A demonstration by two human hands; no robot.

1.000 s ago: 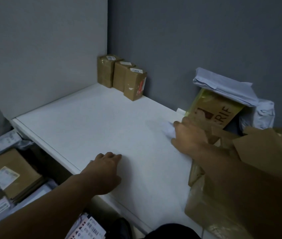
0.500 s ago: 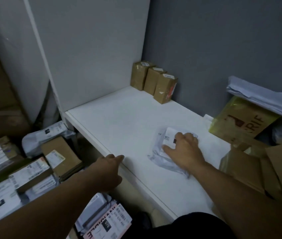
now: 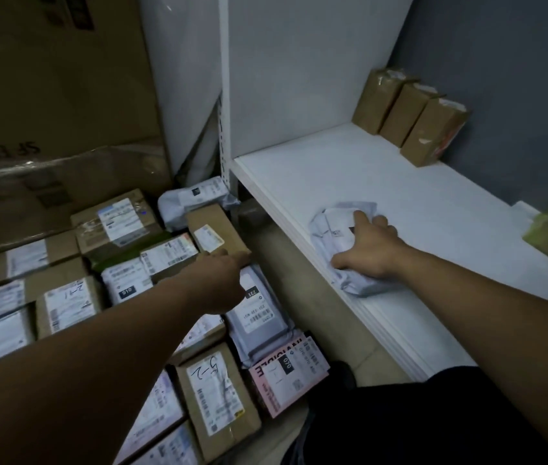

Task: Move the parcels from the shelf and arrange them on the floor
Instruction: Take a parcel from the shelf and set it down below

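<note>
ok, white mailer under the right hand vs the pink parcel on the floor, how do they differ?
Place: the white mailer lies on the shelf near its front edge; the pink parcel lies on the floor. Shape: the white mailer is crumpled and lumpy; the pink parcel is flat. Contact: the right hand holds the white mailer; no hand touches the pink parcel. Both carry printed labels.
</note>
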